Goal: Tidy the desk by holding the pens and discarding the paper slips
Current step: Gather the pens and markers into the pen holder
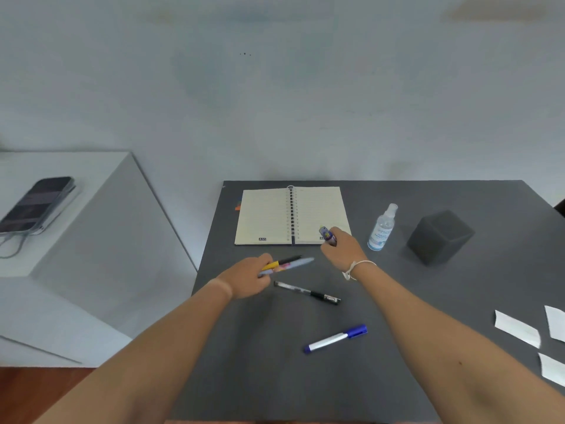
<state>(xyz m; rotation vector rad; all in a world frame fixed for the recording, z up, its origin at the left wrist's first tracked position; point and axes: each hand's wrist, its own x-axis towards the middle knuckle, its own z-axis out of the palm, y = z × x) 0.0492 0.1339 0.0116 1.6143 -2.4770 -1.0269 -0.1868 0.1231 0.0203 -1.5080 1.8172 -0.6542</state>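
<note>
My left hand (pixel 249 278) is closed around two pens (pixel 290 263), one pale blue with a printed picture, one yellow and black, their tips pointing right. My right hand (pixel 341 249) grips a purple patterned pen (pixel 326 234) over the lower right corner of the open notebook. A black gel pen (pixel 307 292) lies on the grey desk just below my left hand. A white marker with a blue cap (pixel 336 338) lies nearer to me. Three white paper slips (pixel 517 328) rest at the desk's right edge.
An open spiral notebook (pixel 266 218) lies at the back of the desk (pixel 260 377). A clear spray bottle (pixel 382 229) and a dark grey cube-shaped holder (pixel 440 237) stand to its right. A phone (pixel 33 205) with cables sits on a white surface at left.
</note>
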